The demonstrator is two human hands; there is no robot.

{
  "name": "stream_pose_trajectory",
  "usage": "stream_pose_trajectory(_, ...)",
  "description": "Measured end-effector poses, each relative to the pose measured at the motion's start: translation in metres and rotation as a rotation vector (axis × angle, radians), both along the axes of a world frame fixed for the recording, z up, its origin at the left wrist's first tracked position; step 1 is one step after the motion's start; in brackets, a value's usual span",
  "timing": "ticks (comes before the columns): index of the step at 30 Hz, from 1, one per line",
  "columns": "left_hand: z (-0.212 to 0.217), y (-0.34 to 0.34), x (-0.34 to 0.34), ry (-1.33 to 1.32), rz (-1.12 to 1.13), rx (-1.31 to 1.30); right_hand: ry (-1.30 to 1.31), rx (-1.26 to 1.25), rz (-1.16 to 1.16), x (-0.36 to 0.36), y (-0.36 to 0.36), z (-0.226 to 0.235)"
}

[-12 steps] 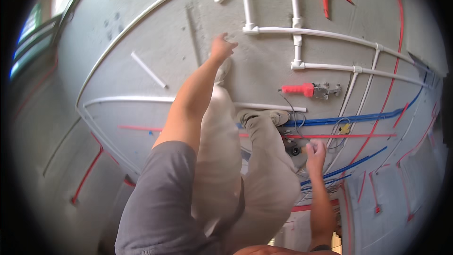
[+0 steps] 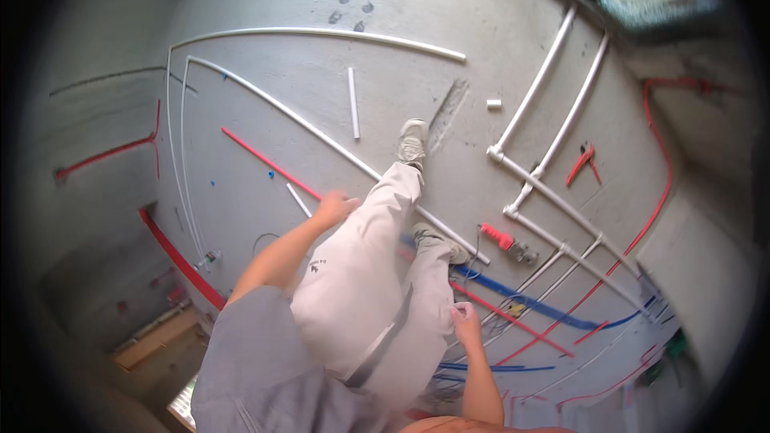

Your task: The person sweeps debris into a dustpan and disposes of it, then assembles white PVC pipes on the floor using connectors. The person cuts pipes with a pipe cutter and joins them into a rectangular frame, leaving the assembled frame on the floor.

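Observation:
My left hand (image 2: 335, 207), smeared by motion, is beside my left thigh, its fingers loosely stretched with nothing visible in them. Near my right knee, my right hand (image 2: 464, 317) is closed, its fingers curled; whatever they hold, if anything, is hidden. A long white pipe (image 2: 321, 138) runs across the floor and passes behind my leg. Close to my left hand, a red pipe (image 2: 269, 165) and a short white pipe (image 2: 299, 200) lie on the floor. Beyond my right foot rests a red-handled power tool (image 2: 499, 236) with a metal head.
Joined white pipes (image 2: 553, 196) form a frame on the right, beside a red pipe cutter (image 2: 581, 165). Blue pipes (image 2: 529, 300) cross the floor at lower right. A short white offcut (image 2: 494, 103) and a loose white piece (image 2: 354, 103) lie farther off.
My view has swung, shifting the floor items across the picture. My left hand has drawn back from far ahead to beside my thigh. My left foot has come forward into plain sight.

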State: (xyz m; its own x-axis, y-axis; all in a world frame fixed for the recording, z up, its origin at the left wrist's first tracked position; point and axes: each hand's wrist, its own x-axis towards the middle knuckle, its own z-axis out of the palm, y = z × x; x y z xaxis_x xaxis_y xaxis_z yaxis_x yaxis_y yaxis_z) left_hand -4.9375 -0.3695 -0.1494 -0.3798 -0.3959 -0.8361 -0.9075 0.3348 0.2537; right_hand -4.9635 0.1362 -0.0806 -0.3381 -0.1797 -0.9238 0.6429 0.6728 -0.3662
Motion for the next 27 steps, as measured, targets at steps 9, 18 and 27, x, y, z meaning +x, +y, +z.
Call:
stream_pose_trajectory(9, 0.042, -0.06, 0.22, 0.055, 0.096, -0.151, 0.183, 0.215, 0.32, -0.165, -0.066, 0.095)
stream_pose_trajectory(18, 0.088, -0.053, 0.149, -0.109, 0.92, -0.014, 0.187, 0.217, 0.422, -0.39, -0.261, 0.206)
stream_pose_trajectory(27, 0.119, -0.096, 0.038, 0.082, 1.713, 0.14, 0.373, 0.16, 1.138, -0.553, -0.437, 0.201)
